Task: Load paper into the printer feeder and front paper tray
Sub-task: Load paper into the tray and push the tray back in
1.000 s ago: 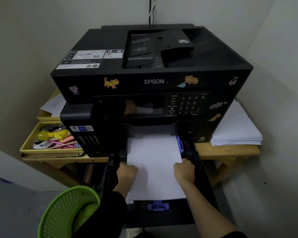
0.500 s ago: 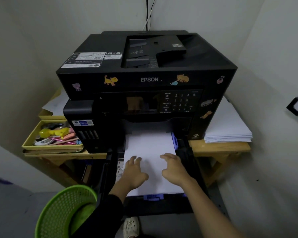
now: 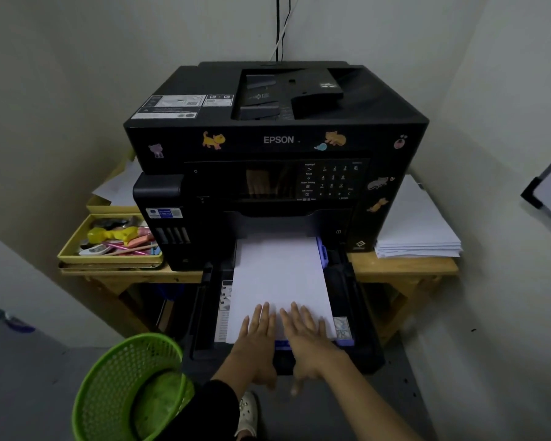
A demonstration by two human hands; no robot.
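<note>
The black printer fills the corner and sits on a wooden table; everything below is placed against it. On its top is the document feeder, with no paper showing in it, so I judge that half of the task is open. To the printer's right, on the table, lies a spare paper stack, kept close for reloading. To the printer's left sits a yellow tray of small oddments. Below and left of the printer, on the floor, is a green basket.

Drawn out from the printer's lower front is the front paper tray, pulled well clear so sheets can be laid in from above. The white paper lies flat inside it, its far end running under the printer body and its right edge against the purple side guide; a strip of bare tray floor shows on its left, so it looks not yet squared between guides.

The left hand and right hand lie side by side on the near end of the paper, in front of the printer. Neither grip has hold of anything: fingers are spread flat, palms down, pressing the sheets level, likely to seat them before the tray is pushed home
</note>
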